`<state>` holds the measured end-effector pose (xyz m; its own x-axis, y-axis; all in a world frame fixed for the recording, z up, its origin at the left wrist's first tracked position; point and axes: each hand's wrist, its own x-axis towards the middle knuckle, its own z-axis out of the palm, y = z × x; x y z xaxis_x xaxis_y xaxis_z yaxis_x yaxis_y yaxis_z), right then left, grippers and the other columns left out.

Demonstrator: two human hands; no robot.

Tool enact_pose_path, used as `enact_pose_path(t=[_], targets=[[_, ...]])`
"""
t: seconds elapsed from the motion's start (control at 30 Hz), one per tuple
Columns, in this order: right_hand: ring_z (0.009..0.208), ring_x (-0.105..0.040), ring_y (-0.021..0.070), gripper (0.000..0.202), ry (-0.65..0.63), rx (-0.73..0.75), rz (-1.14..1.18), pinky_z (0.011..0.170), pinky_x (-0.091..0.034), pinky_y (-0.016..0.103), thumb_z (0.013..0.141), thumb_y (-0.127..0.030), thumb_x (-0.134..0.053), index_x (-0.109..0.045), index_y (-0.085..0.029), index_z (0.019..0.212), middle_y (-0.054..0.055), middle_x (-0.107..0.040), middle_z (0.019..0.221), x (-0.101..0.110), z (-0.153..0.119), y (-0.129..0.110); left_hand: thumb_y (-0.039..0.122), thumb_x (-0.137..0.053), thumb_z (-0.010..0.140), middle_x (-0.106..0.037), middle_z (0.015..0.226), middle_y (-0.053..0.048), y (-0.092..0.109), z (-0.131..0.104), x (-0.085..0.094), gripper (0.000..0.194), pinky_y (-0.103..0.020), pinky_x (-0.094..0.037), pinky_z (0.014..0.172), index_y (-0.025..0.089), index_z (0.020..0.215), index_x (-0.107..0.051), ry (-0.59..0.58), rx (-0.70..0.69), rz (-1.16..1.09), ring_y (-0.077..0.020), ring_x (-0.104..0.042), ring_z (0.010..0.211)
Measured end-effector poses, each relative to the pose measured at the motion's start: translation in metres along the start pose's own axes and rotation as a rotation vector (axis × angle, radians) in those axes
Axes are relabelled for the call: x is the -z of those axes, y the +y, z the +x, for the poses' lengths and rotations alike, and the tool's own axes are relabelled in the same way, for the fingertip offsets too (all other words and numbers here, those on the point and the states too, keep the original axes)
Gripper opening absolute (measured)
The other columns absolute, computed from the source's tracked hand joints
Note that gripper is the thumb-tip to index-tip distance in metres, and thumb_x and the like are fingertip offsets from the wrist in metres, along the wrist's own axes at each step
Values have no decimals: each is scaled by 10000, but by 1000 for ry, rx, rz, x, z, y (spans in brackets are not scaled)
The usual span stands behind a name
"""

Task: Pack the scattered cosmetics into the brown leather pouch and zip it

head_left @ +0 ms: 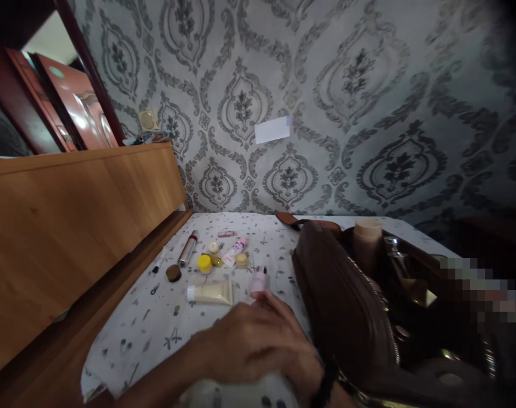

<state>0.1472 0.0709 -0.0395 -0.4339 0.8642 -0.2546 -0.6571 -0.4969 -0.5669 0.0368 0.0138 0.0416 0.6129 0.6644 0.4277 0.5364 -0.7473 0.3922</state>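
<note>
My left hand (241, 343) reaches in from the lower left and crosses over my right hand (289, 334); motion blurs its fingers, and whether they hold anything is unclear. A black band circles my right wrist. The fingertips of my right hand are closed at the lower end of a small pink bottle (259, 280) on the patterned white cloth (156, 323). Left of the bottle lies a cream tube (210, 293) with a white cap. Behind it are a yellow-lidded jar (204, 263), a small cream-topped jar (242, 260) and a pink-and-white packet (238, 247).
A large open brown bag (338, 289) stands at the right, holding a beige-capped container (367, 241). A silver tube (188, 249) and a brown round lid (173, 273) lie at the left. A wooden panel (88, 209) borders the left side; a patterned wall rises behind.
</note>
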Motion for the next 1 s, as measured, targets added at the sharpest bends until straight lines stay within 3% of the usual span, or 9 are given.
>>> enact_pose_path(t=[0.17, 0.3, 0.4, 0.53, 0.73, 0.87, 1.0], targets=[[544, -548, 116, 394, -36, 17, -75, 496, -412, 215, 536, -485, -880, -714, -168, 700, 4, -636, 591, 3, 5, -1, 286, -411, 959, -717, 769, -44, -56, -18, 4, 310, -261, -533, 694, 171, 976, -699, 446, 341, -54, -163, -674, 699], [534, -542, 107, 401, 53, 84, -82, 487, -414, 206, 538, -488, -871, -691, -157, 673, 7, -624, 575, 5, 7, -4, 281, -458, 934, -688, 765, -46, -98, -45, 9, 267, -258, -501, 644, 147, 1016, -675, 616, 527, -21, -166, -647, 704], [501, -523, 101, 449, 130, 161, -106, 452, -381, 200, 525, -550, -858, -664, -162, 643, 1, -607, 547, 5, 8, -5, 284, -468, 940, -680, 768, -25, -109, -57, 13, 254, -255, -487, 673, 160, 1032, -669, 661, 605, 6, -158, -637, 731], [501, -521, 111, 505, 194, 278, -232, 463, -378, 224, 575, -647, -792, -657, -169, 671, 9, -616, 564, 6, 8, -2, 238, -442, 945, -694, 839, -41, -100, -56, 4, 253, -287, -496, 681, 175, 1057, -661, 549, 558, 135, -182, -642, 773], [736, -588, 190, 451, 292, 479, -557, 650, -460, 301, 696, -668, -684, -687, -225, 782, 40, -677, 816, 12, 7, 1, 245, -447, 962, -685, 950, -83, -74, -41, -37, 248, -381, -516, 811, 157, 1111, -625, 297, 376, 268, -225, -618, 874], [919, -584, 229, 340, 294, 501, -607, 844, -435, 326, 748, -589, -673, -690, -262, 839, 34, -679, 908, 19, 7, 3, 321, -566, 910, -630, 1116, -110, -63, -34, -55, 395, -435, -499, 879, 165, 1271, -529, 143, 437, 311, -271, -575, 1013], [994, -573, 235, 255, 256, 514, -631, 913, -407, 322, 777, -517, -672, -691, -278, 862, 28, -673, 954, 22, 10, 6, 382, -643, 844, -602, 1166, -115, -63, -32, -61, 533, -466, -476, 904, 175, 1311, -490, 48, 537, 322, -298, -551, 1058]])
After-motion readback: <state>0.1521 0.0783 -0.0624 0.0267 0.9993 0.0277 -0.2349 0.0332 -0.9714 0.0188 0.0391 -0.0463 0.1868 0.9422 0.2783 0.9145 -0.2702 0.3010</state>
